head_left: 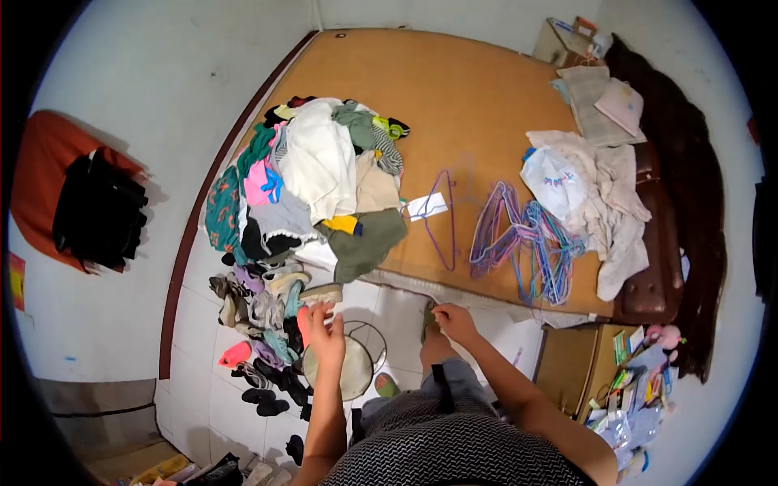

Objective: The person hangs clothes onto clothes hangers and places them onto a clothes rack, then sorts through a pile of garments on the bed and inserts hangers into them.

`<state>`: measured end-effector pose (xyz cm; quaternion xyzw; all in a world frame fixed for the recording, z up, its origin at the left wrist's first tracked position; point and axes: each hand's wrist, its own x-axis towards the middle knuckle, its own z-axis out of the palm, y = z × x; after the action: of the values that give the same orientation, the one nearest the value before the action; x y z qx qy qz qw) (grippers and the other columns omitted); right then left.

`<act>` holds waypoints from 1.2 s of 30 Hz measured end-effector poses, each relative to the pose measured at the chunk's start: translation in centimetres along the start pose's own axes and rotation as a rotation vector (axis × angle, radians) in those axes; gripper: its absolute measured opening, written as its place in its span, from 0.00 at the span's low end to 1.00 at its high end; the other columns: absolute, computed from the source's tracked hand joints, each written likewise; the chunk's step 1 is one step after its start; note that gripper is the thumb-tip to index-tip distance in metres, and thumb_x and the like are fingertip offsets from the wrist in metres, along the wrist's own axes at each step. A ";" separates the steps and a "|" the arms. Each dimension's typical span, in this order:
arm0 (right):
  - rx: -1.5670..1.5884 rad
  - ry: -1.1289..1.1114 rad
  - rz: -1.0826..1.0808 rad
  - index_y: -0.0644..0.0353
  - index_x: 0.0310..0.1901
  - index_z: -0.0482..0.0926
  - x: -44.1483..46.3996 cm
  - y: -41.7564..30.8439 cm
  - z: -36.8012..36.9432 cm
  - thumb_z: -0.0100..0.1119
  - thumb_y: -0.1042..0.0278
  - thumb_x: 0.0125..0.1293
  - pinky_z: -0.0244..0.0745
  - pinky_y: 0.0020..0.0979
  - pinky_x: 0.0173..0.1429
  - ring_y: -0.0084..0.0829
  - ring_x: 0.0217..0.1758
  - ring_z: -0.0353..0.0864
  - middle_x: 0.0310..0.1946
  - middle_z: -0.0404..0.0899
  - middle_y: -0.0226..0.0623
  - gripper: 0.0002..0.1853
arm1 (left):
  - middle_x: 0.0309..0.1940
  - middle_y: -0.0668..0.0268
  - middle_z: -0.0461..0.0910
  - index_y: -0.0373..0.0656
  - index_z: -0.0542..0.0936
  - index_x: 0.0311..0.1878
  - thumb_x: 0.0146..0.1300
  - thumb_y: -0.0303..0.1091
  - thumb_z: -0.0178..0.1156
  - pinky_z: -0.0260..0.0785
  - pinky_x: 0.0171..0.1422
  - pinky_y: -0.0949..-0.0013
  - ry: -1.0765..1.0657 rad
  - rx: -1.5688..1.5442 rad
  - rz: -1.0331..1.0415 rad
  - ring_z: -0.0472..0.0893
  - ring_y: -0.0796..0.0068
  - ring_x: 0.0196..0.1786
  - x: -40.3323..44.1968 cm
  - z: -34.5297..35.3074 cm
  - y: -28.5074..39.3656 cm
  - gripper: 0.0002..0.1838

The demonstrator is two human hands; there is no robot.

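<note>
My left hand (324, 334) hovers over the floor with its fingers apart and nothing in them, beside shoes and a round pale stool seat (347, 374). Curled closed, my right hand (455, 321) is near the bed's front edge; no object shows in it. Ahead on the tan bed surface (462, 89) lies a heap of clothes, topped by a white garment (320, 162) with an olive-green cloth (369, 243) at its near end. One purple hanger (452, 227) lies apart beside a white card (427, 206). To its right, many coloured hangers (531, 243) are tangled together.
Rumpled pale cloth (608, 186) and folded fabric (583, 93) lie at the bed's right side, near a brown headboard (652, 275). Shoes (267, 312) crowd the floor at left. A wooden cabinet (567, 364) and cluttered items (636, 389) stand at right. A black bag (97, 206) hangs on the left wall.
</note>
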<state>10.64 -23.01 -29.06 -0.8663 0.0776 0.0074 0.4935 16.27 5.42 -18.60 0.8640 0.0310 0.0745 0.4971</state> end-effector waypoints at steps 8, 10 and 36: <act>-0.643 -0.113 0.127 0.59 0.34 0.80 24.9 15.2 -3.5 0.53 0.72 0.51 0.75 0.41 0.43 0.48 0.39 0.79 0.33 0.78 0.48 0.09 | 0.48 0.61 0.68 0.40 0.74 0.48 0.59 0.23 0.57 0.70 0.41 0.74 -0.093 0.040 -0.245 0.74 0.72 0.42 6.1 9.2 0.9 0.13; -0.827 -0.120 0.010 0.61 0.41 0.79 30.0 20.7 -3.4 0.52 0.72 0.54 0.74 0.42 0.45 0.48 0.42 0.78 0.42 0.77 0.49 0.13 | 0.49 0.61 0.68 0.40 0.75 0.47 0.57 0.22 0.58 0.71 0.41 0.73 -0.172 0.066 -0.345 0.75 0.71 0.42 6.5 11.2 1.3 0.14; -0.425 -0.526 -0.362 0.50 0.51 0.74 34.5 -8.2 -7.0 0.48 0.72 0.58 0.73 0.41 0.41 0.43 0.40 0.77 0.36 0.72 0.39 0.18 | 0.56 0.59 0.71 0.47 0.65 0.61 0.61 0.33 0.58 0.72 0.52 0.62 -0.265 -0.741 -0.524 0.78 0.61 0.49 22.5 18.0 2.7 0.24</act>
<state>45.40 -29.32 -21.56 -0.9175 -0.2091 0.1581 0.2992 41.26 -8.45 -22.94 0.5933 0.1557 -0.1584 0.7737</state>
